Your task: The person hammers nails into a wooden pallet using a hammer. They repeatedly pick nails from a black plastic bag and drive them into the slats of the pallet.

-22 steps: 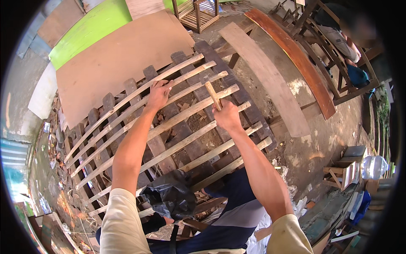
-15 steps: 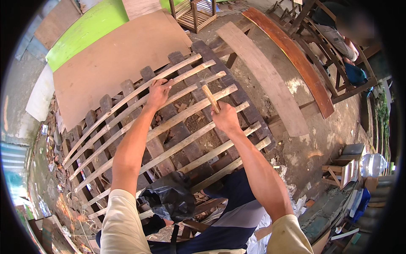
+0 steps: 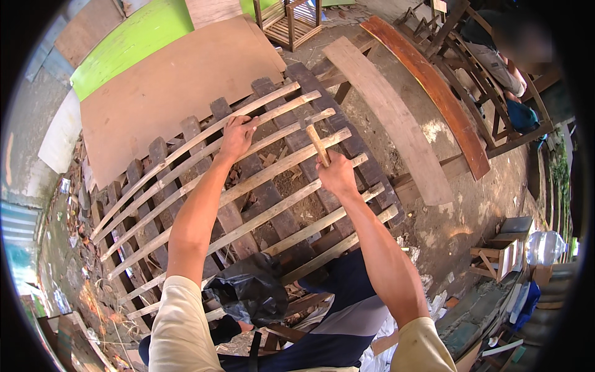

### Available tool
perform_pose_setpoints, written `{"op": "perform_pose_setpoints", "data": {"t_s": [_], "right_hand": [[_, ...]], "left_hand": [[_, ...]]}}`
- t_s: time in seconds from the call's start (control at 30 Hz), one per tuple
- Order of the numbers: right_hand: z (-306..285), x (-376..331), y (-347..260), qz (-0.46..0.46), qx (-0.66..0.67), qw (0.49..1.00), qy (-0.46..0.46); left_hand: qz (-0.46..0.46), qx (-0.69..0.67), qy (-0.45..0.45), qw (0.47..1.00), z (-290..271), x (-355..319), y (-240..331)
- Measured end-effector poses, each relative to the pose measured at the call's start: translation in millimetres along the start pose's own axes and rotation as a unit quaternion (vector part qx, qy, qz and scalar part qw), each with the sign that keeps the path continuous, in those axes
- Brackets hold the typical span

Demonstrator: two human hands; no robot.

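Over the slatted dark-brown plank platform [image 3: 370, 173], the right grip [image 3: 338, 173] is closed around a pale wooden-handled hammer [image 3: 317, 144], judged rigid, head-heavy, best held toward the handle's end, while the left grip [image 3: 236, 137], half-curled, touches a slender pale wooden strip [image 3: 291, 109] across the platform, pinching undeterminable.

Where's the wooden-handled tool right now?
In the head view, just right of centre: the wooden-handled tool is in the right hand, over the pale strips.
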State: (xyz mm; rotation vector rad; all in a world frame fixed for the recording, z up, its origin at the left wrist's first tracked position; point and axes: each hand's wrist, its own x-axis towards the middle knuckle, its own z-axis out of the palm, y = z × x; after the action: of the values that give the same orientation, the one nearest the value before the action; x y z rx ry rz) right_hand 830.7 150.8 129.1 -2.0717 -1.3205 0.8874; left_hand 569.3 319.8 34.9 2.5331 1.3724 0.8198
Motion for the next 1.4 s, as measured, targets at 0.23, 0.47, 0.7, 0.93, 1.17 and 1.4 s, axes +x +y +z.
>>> {"op": "perform_pose_setpoints", "data": {"t_s": [0.23,0.47,0.7,0.93,1.17,1.4], "right_hand": [[-4,8,3,0.039,0.021,0.999,0.021],[-23,6,-3,0.032,0.149,0.985,0.082],[-19,18,18,0.008,0.119,0.986,0.117],[-18,19,18,0.01,0.087,0.993,0.076],[-26,16,24,0.044,0.049,0.989,0.132],[-21,27,47,0.037,0.038,0.985,0.164]], "left_hand": [[-0.033,0.037,0.081,0.995,-5,5,38],[-0.191,-0.37,-0.102,0.904,0,-7,190],[-0.432,-0.622,-0.125,0.641,9,-11,215],[-0.38,-0.504,-0.158,0.76,-1,9,204],[-0.149,-0.092,0.083,0.981,15,29,101],[-0.19,-0.162,-0.107,0.962,-1,31,43]]}}
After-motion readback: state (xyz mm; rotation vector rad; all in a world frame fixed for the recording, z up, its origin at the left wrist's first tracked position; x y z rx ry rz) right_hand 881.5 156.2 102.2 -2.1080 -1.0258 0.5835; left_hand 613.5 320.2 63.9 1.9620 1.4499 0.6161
